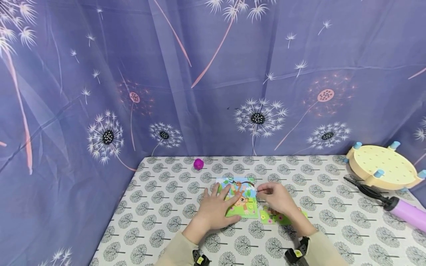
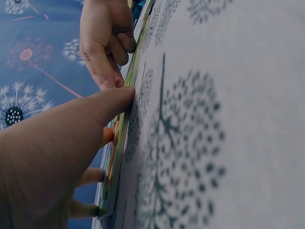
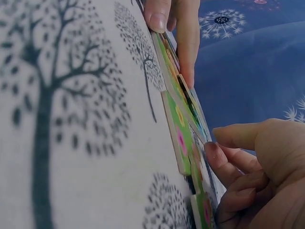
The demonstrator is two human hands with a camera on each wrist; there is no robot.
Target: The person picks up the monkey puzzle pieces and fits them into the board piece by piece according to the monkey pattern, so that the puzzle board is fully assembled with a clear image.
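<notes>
- Pale sleeves (image 1: 324, 251) with black wrist straps (image 1: 294, 255)
- Left hand (image 1: 214, 208), fingers spread over the picture puzzle (image 1: 251, 213), which lies on the tree-print cloth (image 1: 246, 245)
- Right hand (image 1: 277, 199), thumb and forefinger close together at the puzzle's right edge; cannot tell whether they pinch it
- Green flowered pieces (image 1: 266, 218) just beside the puzzle, partly behind the right forearm
- Farther back, a purple ball (image 1: 198, 164); well to the right, a round yellow stand (image 1: 382, 166)

My hands: two, one left hand (image 1: 214, 208), one right hand (image 1: 279, 198). Wrist straps (image 1: 296, 252) on me: two. Puzzle (image 1: 247, 204): one. Loose pieces (image 3: 178, 136): at least three, exact count hidden from me. Ball (image 1: 198, 164): one. Stand (image 1: 382, 164): one. Its blue caps (image 1: 378, 173): at least four. Pump (image 1: 411, 214): one. Surface (image 1: 159, 218) before me: one.
</notes>
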